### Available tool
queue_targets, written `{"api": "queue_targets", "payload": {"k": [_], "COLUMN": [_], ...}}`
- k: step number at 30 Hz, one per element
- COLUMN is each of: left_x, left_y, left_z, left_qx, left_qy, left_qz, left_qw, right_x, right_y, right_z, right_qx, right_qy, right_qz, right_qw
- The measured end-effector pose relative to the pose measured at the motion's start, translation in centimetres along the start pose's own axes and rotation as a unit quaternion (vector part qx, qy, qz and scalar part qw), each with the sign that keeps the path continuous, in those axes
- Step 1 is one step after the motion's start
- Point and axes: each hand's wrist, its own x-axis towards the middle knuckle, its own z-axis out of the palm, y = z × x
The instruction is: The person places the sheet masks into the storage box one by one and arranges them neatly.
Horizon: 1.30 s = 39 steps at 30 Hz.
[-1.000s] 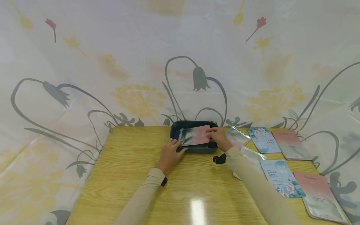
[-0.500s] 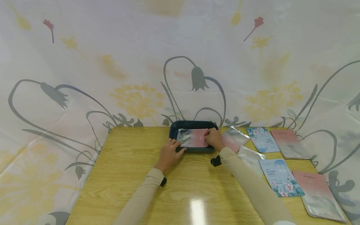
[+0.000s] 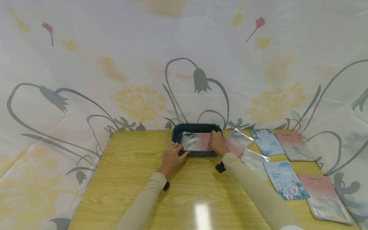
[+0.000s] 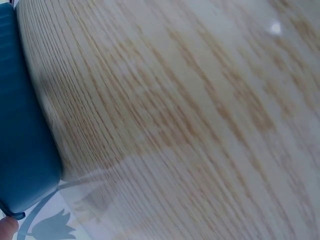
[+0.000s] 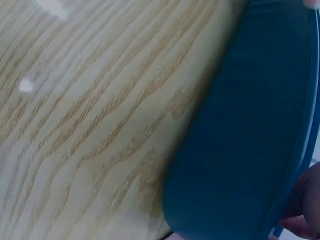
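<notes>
A dark blue tray (image 3: 198, 154) stands at the back edge of the table. Inside it lies a pink-and-silver foil packet (image 3: 195, 141), its silver end to the left. My left hand (image 3: 172, 158) holds the tray's front left corner, fingers at the rim and thumb along the front. In the left wrist view a fingertip (image 4: 7, 228) touches the rim. My right hand (image 3: 218, 143) pinches the packet's pink right end, over the tray's right part. Its curled fingers (image 5: 306, 205) show by the rim in the right wrist view; the packet is hidden there.
To the right lie another pink-and-silver packet (image 3: 238, 142), a silvery packet (image 3: 254, 161) partly under my right sleeve, two blue floral packets (image 3: 267, 142) and further pink ones (image 3: 294, 145). A floral cloth (image 3: 143, 64) hangs behind the wooden table (image 3: 129, 166).
The packet has dropped from a tilted position to lie level in the tray. My right hand has shifted slightly left and down with it. The left hand stays at the corner.
</notes>
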Motion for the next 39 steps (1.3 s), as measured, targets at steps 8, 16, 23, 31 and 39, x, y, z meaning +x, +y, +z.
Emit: {"api": "queue_targets", "payload": {"k": [8, 16, 23, 31, 39], "left_x": [-0.2, -0.2, -0.4, -0.4, -0.3], "left_y": [-0.2, -0.4, -0.5, -0.1, -0.1], "left_z": [0.3, 0.4, 0.7, 0.4, 0.3], "left_qx": [0.009, 0.010, 0.020, 0.011, 0.012], "left_qy": [0.002, -0.005, 0.000, 0.001, -0.011], "left_qz": [0.004, 0.000, 0.003, -0.006, -0.015], "left_qw": [0.9999, 0.9999, 0.9998, 0.9999, 0.9998], "right_x": [-0.8, -1.7, -2.6, -3.6, -4.5], "right_y": [0.5, 2.4, 3.5, 5.2, 7.2], "right_z": [-2.0, -4.2, -6.2, -7.5, -8.4], "right_qx": [0.126, 0.253, 0.217, 0.247, 0.227], "right_qy": [-0.039, -0.088, -0.071, -0.106, -0.125], "right_qz": [-0.027, -0.042, -0.066, -0.088, -0.076], "right_qw": [0.991, 0.962, 0.971, 0.959, 0.963]}}
